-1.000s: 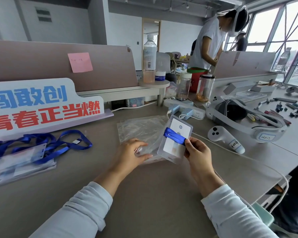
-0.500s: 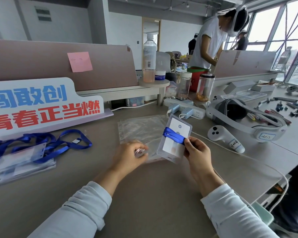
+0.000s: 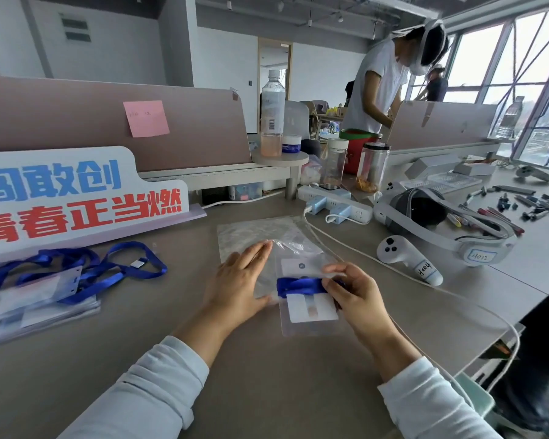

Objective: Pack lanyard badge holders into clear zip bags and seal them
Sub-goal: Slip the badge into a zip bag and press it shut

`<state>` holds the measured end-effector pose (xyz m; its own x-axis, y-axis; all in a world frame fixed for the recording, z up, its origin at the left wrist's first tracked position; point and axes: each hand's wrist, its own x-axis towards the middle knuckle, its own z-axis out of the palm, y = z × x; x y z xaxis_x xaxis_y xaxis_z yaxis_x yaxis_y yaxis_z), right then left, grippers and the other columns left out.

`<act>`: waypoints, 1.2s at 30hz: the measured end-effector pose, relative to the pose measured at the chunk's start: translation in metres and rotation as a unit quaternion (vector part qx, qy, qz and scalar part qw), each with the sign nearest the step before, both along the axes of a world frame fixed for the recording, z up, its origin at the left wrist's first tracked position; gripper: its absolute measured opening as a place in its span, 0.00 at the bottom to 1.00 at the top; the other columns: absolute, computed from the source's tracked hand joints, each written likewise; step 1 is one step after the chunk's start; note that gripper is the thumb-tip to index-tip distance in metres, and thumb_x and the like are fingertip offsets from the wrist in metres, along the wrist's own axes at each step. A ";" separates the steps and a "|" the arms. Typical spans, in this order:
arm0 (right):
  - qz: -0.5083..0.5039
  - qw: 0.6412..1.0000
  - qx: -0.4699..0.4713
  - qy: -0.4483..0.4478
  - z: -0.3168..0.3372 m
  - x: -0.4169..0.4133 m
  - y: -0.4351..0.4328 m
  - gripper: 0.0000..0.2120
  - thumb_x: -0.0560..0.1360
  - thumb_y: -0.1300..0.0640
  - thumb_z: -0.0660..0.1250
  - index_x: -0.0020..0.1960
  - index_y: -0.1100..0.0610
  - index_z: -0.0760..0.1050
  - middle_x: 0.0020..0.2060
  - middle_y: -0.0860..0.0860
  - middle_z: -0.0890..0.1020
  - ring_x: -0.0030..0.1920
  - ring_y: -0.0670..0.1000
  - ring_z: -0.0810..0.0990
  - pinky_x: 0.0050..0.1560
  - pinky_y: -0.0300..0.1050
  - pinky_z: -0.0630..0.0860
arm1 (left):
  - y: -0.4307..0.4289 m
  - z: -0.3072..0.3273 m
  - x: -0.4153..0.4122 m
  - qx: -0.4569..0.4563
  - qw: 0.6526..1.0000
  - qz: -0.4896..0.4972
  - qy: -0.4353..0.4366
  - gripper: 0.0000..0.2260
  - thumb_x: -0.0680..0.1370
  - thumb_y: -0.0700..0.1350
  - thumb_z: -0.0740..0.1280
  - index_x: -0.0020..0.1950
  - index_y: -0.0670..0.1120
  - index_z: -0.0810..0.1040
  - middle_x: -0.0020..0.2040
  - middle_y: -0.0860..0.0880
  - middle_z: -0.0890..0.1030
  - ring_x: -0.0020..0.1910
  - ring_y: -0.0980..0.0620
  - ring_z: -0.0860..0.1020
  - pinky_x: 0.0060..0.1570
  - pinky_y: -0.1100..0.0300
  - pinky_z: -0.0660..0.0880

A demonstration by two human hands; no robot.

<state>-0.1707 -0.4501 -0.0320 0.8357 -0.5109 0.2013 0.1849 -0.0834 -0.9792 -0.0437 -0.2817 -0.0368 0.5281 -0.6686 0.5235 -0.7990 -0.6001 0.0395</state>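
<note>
Clear zip bag [image 3: 251,231] lies flat on the desk [image 3: 267,375]. Left hand [image 3: 235,286] rests palm down on the bag's near half, fingers straight. At the bag's near right corner, right hand [image 3: 362,299] pinches the blue lanyard [image 3: 298,285] wound round the badge holder [image 3: 311,312]. The holder's far end overlaps the bag mouth; whether it is inside cannot be told.

Behind the bag:
- water bottle [image 3: 272,112], low level of pinkish liquid
- dark-lidded jar [image 3: 372,167], orange contents at its bottom

Right of the bag: headset [image 3: 441,223] labelled "Ho12".

Left of the bag: sign [image 3: 76,198] with "春正当燃" in red
</note>
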 end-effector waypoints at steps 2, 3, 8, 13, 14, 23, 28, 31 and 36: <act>0.029 1.000 -0.002 0.010 0.002 -0.002 0.002 0.10 0.74 0.71 0.64 0.42 0.58 0.78 0.32 0.50 0.81 0.31 0.46 0.78 0.30 0.37 0.74 | -0.001 -0.001 0.001 0.007 1.000 -0.003 0.011 0.43 0.66 0.57 0.73 0.75 0.46 0.57 0.72 0.48 0.66 0.59 0.44 0.75 0.53 0.51 0.75; 0.039 0.999 -0.004 0.021 0.002 -0.002 0.003 0.11 0.74 0.71 0.64 0.40 0.58 0.79 0.32 0.49 0.81 0.31 0.47 0.77 0.31 0.37 0.74 | 0.000 -0.001 0.002 0.005 1.000 -0.007 -0.002 0.43 0.65 0.57 0.74 0.74 0.45 0.60 0.71 0.47 0.68 0.57 0.44 0.77 0.50 0.51 0.76; -0.099 0.990 -0.066 0.070 0.003 0.006 0.003 0.08 0.73 0.67 0.67 0.41 0.56 0.81 0.25 0.47 0.79 0.22 0.43 0.73 0.26 0.36 0.70 | 0.003 -0.002 0.002 -0.009 0.998 -0.055 -0.033 0.36 0.63 0.53 0.72 0.69 0.45 0.68 0.64 0.47 0.75 0.48 0.47 0.82 0.40 0.54 0.79; -0.174 0.975 -0.103 0.088 0.007 0.016 0.011 0.11 0.71 0.61 0.69 0.35 0.47 0.78 0.27 0.49 0.82 0.24 0.44 0.79 0.34 0.45 0.77 | 0.007 -0.007 -0.002 -0.014 0.993 -0.119 0.009 0.35 0.65 0.34 0.68 0.71 0.46 0.66 0.70 0.48 0.70 0.59 0.47 0.76 0.55 0.54 0.74; -0.173 0.974 -0.113 0.094 0.008 0.018 0.015 0.09 0.71 0.60 0.70 0.36 0.48 0.78 0.28 0.49 0.83 0.25 0.44 0.80 0.35 0.46 0.78 | 0.007 -0.007 -0.003 -0.020 0.992 -0.123 0.009 0.34 0.65 0.33 0.68 0.71 0.45 0.67 0.69 0.48 0.70 0.60 0.48 0.76 0.56 0.55 0.73; -0.076 0.978 -0.129 0.148 0.009 0.048 0.032 0.12 0.76 0.64 0.60 0.51 0.53 0.80 0.38 0.50 0.82 0.24 0.47 0.78 0.24 0.34 0.70 | 0.012 -0.007 -0.016 -0.026 0.994 -0.105 -0.029 0.37 0.56 0.36 0.77 0.65 0.44 0.74 0.61 0.49 0.77 0.47 0.51 0.80 0.44 0.60 0.78; 0.028 0.944 -0.257 0.204 0.004 0.058 0.035 0.17 0.75 0.66 0.52 0.50 0.56 0.79 0.40 0.50 0.79 0.33 0.50 0.74 0.31 0.37 0.71 | 0.017 -0.009 -0.015 -0.066 0.991 -0.108 0.049 0.31 0.67 0.35 0.65 0.71 0.46 0.68 0.68 0.49 0.72 0.59 0.47 0.75 0.56 0.54 0.73; 0.023 0.903 -0.358 0.237 -0.002 0.066 0.032 0.16 0.76 0.62 0.53 0.55 0.52 0.77 0.46 0.51 0.81 0.46 0.54 0.78 0.43 0.41 0.71 | 0.020 -0.008 -0.013 -0.095 0.991 -0.086 0.034 0.30 0.64 0.36 0.62 0.68 0.47 0.72 0.65 0.51 0.75 0.57 0.52 0.74 0.53 0.58 0.75; -0.024 0.875 -0.451 0.174 -0.008 0.058 0.032 0.16 0.77 0.59 0.60 0.63 0.51 0.75 0.58 0.52 0.80 0.56 0.56 0.79 0.52 0.46 0.75 | 0.031 -0.005 -0.008 -0.169 0.984 -0.057 0.029 0.34 0.59 0.27 0.71 0.63 0.47 0.72 0.52 0.46 0.81 0.43 0.50 0.79 0.40 0.65 0.75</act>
